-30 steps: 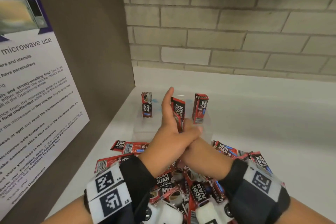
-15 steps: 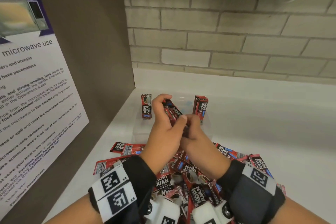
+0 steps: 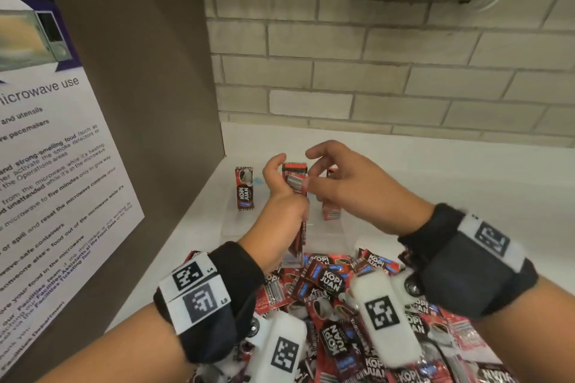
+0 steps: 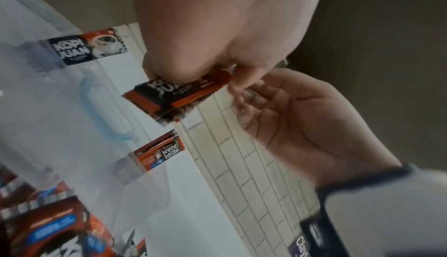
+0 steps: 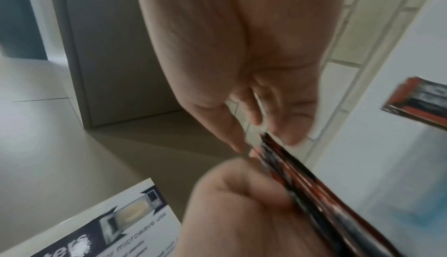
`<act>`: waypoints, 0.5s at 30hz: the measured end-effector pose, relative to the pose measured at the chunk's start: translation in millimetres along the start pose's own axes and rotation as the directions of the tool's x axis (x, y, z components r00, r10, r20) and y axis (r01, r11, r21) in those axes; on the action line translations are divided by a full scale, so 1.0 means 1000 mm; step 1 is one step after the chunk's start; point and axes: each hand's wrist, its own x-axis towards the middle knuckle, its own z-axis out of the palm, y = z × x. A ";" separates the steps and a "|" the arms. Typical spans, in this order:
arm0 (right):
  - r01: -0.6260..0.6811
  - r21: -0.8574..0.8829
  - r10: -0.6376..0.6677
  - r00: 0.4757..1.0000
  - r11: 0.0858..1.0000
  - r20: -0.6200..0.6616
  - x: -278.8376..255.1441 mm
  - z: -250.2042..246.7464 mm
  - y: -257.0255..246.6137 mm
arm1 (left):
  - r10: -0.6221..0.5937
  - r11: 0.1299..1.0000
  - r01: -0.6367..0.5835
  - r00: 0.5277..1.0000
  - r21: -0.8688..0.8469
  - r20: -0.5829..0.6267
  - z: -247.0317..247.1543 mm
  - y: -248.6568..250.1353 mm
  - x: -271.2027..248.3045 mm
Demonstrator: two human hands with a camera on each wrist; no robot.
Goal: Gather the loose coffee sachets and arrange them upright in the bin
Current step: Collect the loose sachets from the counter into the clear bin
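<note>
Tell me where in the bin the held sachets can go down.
Free: the clear bin floor between the upright sachet at its far left and the stack at far right. Crowded: the loose pile in front. The left hand grips the bundle.

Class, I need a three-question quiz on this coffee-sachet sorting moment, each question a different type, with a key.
1. True or false: the left hand grips a bundle of sachets.
2. Which does the right hand do? A) rests on the loose pile B) meets the top of the bundle with its fingertips C) presses the poster
3. Fill in: the clear bin stands on the counter just beyond the ___ of loose sachets.

Key: 1 true; 2 B; 3 pile. One upright sachet already stands in the bin's far left corner.
</note>
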 end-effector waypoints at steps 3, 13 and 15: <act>0.055 -0.237 -0.041 0.997 0.970 0.063 0.013 -0.010 -0.003 | 0.036 0.981 -0.050 0.996 0.186 0.076 0.007 0.004 0.007; 0.030 -0.390 -0.094 0.985 0.920 -0.145 0.042 -0.038 0.050 | -0.183 0.811 0.079 0.975 0.580 0.123 0.012 -0.013 0.048; -0.008 -0.384 -0.061 0.984 0.923 -0.166 0.045 -0.038 0.069 | -0.299 0.757 0.172 0.949 0.631 0.099 0.008 -0.021 0.054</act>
